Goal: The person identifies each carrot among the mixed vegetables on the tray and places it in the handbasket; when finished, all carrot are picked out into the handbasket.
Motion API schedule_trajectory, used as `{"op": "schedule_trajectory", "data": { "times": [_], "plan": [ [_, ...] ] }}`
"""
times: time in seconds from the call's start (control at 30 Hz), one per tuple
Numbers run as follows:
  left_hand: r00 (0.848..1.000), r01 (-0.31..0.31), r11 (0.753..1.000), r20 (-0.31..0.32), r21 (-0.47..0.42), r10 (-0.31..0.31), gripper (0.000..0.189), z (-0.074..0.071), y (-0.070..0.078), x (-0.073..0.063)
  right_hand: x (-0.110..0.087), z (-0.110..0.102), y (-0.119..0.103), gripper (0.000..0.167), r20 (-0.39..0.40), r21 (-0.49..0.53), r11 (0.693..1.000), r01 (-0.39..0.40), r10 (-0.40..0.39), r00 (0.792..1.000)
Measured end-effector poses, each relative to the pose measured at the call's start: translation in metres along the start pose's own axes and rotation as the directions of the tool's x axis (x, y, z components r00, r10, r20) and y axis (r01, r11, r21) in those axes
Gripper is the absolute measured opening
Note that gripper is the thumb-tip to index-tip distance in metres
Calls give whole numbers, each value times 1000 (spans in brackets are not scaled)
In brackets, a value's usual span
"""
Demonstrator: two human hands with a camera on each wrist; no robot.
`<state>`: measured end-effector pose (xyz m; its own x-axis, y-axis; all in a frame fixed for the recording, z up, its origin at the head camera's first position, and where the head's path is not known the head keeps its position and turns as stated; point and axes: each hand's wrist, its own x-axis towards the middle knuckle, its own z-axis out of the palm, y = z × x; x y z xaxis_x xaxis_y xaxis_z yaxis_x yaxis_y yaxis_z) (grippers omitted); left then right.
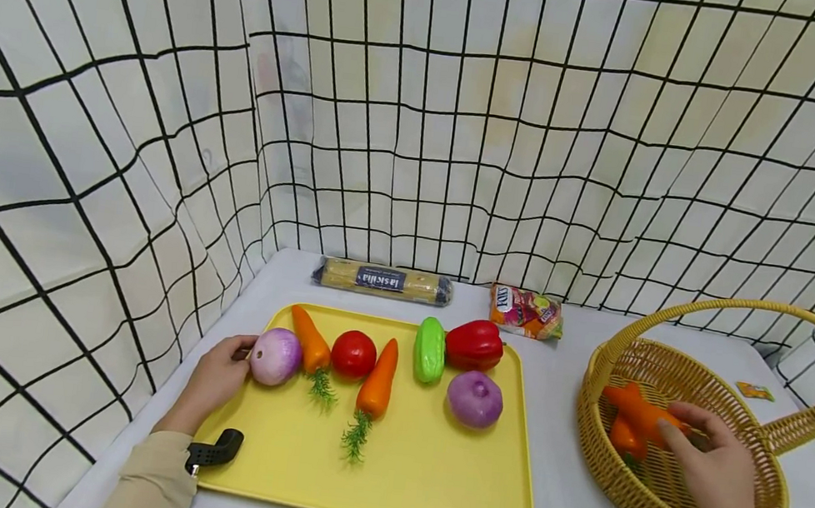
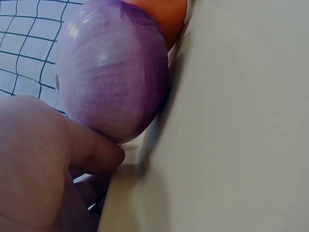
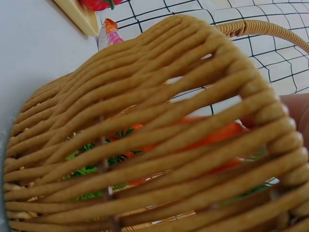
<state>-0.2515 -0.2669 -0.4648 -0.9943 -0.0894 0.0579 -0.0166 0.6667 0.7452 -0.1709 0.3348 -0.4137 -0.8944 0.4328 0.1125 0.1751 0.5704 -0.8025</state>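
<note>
At the left rim of a yellow tray (image 1: 365, 496), my left hand (image 1: 216, 375) lies beside a purple onion (image 1: 276, 356). In the left wrist view its thumb (image 2: 94, 150) is right at the onion's lower side, the other fingers mostly hidden behind it. My right hand (image 1: 718, 470) reaches into a wicker basket (image 1: 594, 434) and pinches the near end of an orange carrot (image 1: 635, 410). Under that carrot lies another orange vegetable (image 1: 625, 438) with green leaves. Through the weave in the right wrist view, orange and green show; the hand is mostly hidden.
Also on the tray are two carrots (image 1: 379, 381), a tomato (image 1: 354, 354), a green vegetable (image 1: 430, 350), a red pepper (image 1: 474, 344) and a second onion (image 1: 475, 399). Behind stand a noodle pack (image 1: 383, 281) and a snack bag (image 1: 526, 311). The basket's handle (image 1: 745, 305) arches high.
</note>
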Motion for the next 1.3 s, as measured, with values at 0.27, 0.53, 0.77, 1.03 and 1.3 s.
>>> {"op": "schedule_trajectory", "data": {
  "times": [0.27, 0.53, 0.77, 1.03, 1.3],
  "plan": [
    [1000, 10, 1000, 5, -1, -10, 44, 0, 0, 0, -3, 2, -6, 37, -141, 5, 1000, 16, -15, 990],
    [1000, 14, 1000, 6, -1, -14, 43, 0, 0, 0, -12, 6, -19, 19, -298, 217, 962, 165, -95, 950],
    [1000, 19, 1000, 7, 6, -19, 44, 0, 2, 0, -23, 16, -31, 17, -238, 394, 880, 264, -180, 955],
    [1000, 25, 1000, 7, -1, -25, 44, 0, 1, 0, -41, 43, -45, 15, -113, 410, 831, 375, -362, 925],
    [999, 35, 999, -2, -13, -35, 45, 0, 1, 0, -50, 68, -49, 12, 7, 424, 794, 435, -483, 875]
  ]
}}
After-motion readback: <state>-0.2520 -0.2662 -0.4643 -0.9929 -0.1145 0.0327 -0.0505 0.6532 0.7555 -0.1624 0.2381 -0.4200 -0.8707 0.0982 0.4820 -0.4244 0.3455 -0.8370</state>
